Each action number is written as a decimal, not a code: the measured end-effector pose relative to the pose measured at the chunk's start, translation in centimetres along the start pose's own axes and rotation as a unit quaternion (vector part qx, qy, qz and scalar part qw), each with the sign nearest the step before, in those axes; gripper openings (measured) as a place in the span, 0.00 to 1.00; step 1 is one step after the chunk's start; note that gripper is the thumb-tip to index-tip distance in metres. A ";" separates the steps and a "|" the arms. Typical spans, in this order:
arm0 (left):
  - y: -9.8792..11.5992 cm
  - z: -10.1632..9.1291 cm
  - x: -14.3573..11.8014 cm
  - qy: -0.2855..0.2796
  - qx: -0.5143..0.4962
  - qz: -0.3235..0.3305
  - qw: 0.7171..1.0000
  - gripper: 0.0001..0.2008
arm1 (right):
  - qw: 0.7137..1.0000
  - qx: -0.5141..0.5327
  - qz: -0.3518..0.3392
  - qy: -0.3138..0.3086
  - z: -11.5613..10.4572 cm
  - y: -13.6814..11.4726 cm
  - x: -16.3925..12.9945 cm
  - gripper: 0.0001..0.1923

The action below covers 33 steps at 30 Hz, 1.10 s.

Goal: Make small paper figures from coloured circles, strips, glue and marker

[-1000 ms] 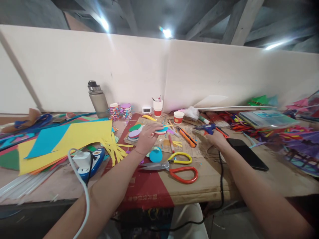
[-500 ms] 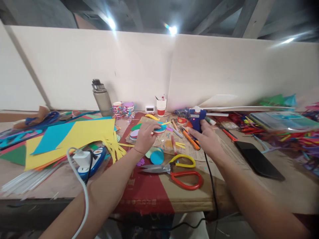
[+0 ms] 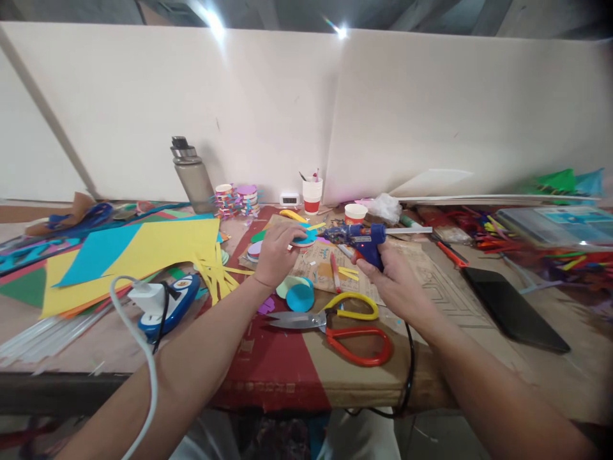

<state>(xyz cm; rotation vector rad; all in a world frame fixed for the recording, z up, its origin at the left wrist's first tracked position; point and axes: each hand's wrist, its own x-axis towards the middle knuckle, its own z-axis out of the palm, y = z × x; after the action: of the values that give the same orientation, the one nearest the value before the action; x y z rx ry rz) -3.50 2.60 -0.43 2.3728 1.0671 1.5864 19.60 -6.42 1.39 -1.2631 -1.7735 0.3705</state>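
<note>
My right hand (image 3: 393,271) is closed round the handle of a blue hot glue gun (image 3: 366,239), whose nozzle points left. A white glue stick (image 3: 409,230) juts from its back end. My left hand (image 3: 280,254) is closed on a blue paper disc (image 3: 306,235) with a pale rim and a yellow strip on top. The glue gun's tip is close to that disc; whether they touch I cannot tell. Below lie a loose blue paper circle (image 3: 300,298) and large scissors (image 3: 325,322) with one yellow and one red handle.
Yellow and blue paper sheets (image 3: 158,246) and a blue power strip (image 3: 179,300) lie on the left. A bottle (image 3: 191,176), a cup of pens (image 3: 312,195) and a paper cup (image 3: 355,213) stand behind. A black phone (image 3: 514,310) and a plastic case (image 3: 555,225) are on the right.
My right hand has brought the glue gun left and down toward the disc in my left hand. The paper cup behind it now shows. The camera view has tilted down slightly.
</note>
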 end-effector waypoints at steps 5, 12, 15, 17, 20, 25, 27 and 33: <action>-0.1 -0.1 0.0 -0.021 0.013 0.023 0.999 0.12 | 1.000 -0.017 -0.004 0.000 0.1 0.1 -0.1 0.22; 0.0 -0.1 -0.1 -0.021 0.028 0.025 0.999 0.12 | 0.999 -0.030 -0.005 -0.011 0.1 0.0 -0.1 0.21; 0.1 -0.1 -0.1 -0.020 0.039 0.022 0.999 0.11 | 0.999 -0.031 0.001 -0.016 0.2 -0.1 -0.1 0.20; 0.2 -0.1 -0.1 -0.020 0.041 0.023 0.999 0.10 | 0.999 -0.032 -0.001 -0.017 0.2 -0.1 -0.1 0.21; 0.3 0.0 -0.1 -0.021 0.042 0.026 0.999 0.10 | 0.999 -0.040 -0.002 -0.016 0.2 -0.1 -0.1 0.21; 0.2 0.1 -0.1 -0.020 0.041 0.033 0.998 0.11 | 0.999 -0.048 -0.002 -0.009 0.3 -0.1 -0.2 0.21; 0.2 0.1 -0.1 -0.019 0.038 0.033 0.999 0.11 | 0.999 -0.048 -0.002 -0.007 0.3 -0.2 -0.2 0.21; 0.2 0.2 -0.2 -0.021 0.044 0.032 0.998 0.10 | 0.998 -0.055 -0.003 -0.014 0.3 0.0 -0.2 0.20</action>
<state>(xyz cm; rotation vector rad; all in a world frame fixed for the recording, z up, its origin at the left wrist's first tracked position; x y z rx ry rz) -3.30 2.37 -0.58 2.5092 1.0855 1.5312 19.32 -6.50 1.16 -1.3342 -1.8426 0.2926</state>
